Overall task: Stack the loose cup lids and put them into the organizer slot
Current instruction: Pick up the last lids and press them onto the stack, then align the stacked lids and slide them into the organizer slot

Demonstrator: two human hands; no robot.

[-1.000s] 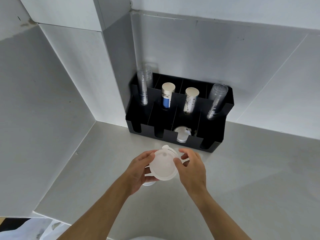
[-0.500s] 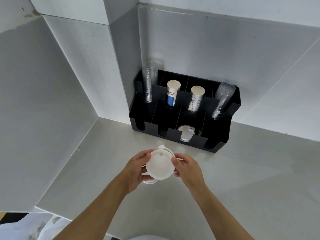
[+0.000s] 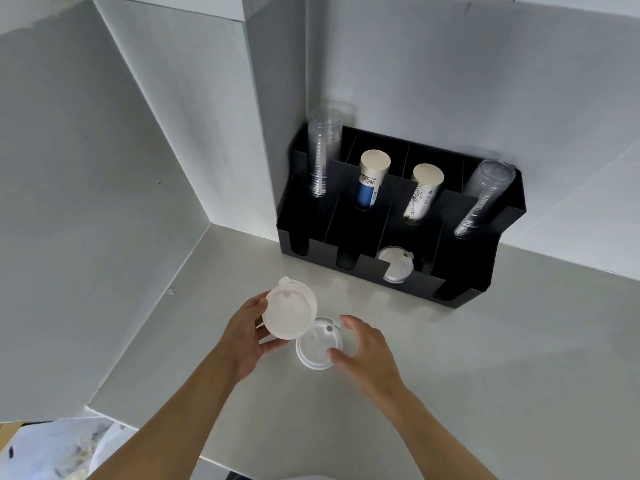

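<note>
Beneath right hand [image 3: 365, 351], newly exposed lid [image 3: 317, 348]

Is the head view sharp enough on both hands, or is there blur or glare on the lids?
Head view: right hand slightly motion-blurred at its fingertips; left hand and its lid stack sharp; white lids on the counter look washed out; wide-angle bends the organizer.

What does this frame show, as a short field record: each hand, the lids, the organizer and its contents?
left hand: holds a stack of white lids, tilted, above the counter
right hand: open, fingers at the lids on the counter; not clearly gripping
counter: grey
organizer: black, against the back wall
front slot: lids in the slot, third slot from left
back slots: clear cup stacks at both ends, two paper cup stacks between
</note>
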